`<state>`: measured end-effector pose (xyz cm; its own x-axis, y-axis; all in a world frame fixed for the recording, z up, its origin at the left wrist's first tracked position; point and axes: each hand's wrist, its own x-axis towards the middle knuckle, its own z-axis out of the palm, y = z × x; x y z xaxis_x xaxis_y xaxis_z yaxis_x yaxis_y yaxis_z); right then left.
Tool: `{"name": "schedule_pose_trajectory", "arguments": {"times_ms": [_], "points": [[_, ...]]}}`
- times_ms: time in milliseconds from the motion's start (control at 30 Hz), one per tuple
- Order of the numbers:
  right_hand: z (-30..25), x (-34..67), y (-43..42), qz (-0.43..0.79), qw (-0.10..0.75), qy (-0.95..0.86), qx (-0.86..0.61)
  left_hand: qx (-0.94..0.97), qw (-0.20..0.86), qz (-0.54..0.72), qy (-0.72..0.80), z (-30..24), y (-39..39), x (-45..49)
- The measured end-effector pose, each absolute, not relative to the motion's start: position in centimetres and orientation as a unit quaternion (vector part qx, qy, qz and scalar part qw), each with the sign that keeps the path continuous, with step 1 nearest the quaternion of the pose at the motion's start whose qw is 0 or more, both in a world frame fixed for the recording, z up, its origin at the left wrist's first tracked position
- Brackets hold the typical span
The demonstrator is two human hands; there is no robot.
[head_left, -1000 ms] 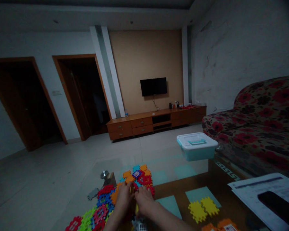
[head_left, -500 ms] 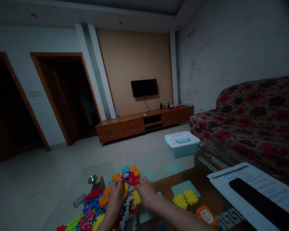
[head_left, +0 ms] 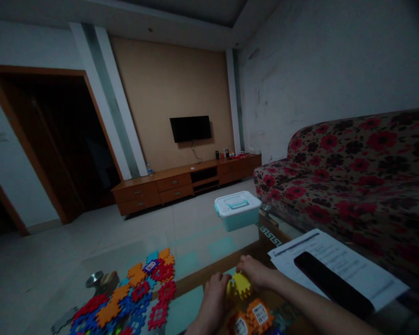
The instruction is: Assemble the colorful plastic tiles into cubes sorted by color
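My left hand (head_left: pixel 212 300) and my right hand (head_left: pixel 254 272) both press against a yellow spiky interlocking plastic tile (head_left: pixel 239 287), with the left at its side and the right fingers over its top. Just below them lie orange tiles with white printed labels (head_left: pixel 260 316), close to my wrists. To the left, a flat joined mass of red, blue and orange tiles (head_left: pixel 132 298) rests on the glass table top (head_left: pixel 192 265), out of reach of my fingers. Part of the yellow tile is hidden by my hands.
A white-lidded teal plastic box (head_left: pixel 237 210) stands at the table's far side. Printed papers (head_left: pixel 338 265) with a black remote-like object (head_left: pixel 331 284) lie to the right. A floral sofa (head_left: pixel 352 186) runs along the right side.
Both hands have moved right, from the multicoloured tiles to the yellow tiles. The view has swung right, so the room and table shift left in the frame.
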<state>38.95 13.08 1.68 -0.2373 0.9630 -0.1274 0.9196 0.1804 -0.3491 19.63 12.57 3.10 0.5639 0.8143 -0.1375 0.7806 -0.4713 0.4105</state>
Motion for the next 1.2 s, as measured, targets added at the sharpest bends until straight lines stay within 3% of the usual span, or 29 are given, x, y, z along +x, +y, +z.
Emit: {"name": "schedule_pose_trajectory", "arguments": {"times_ms": [633, 967, 1200], "points": [[1.7, 38.5, 12.3, 0.195, -0.009, -0.776, -0.599, 0.848, 0.178, 0.001, 0.499, 3.0, 12.0, 18.9], [4.4, 29.5, 10.6, 0.157, 0.051, -0.800, -0.578, 0.730, 0.072, -0.042, 0.678, 7.6, 12.2, -0.1], [1.9, 14.4, 9.0, 0.257, 0.155, -0.822, -0.484, 0.704, 0.079, -0.085, 0.701, 5.8, 11.0, -8.4]]}}
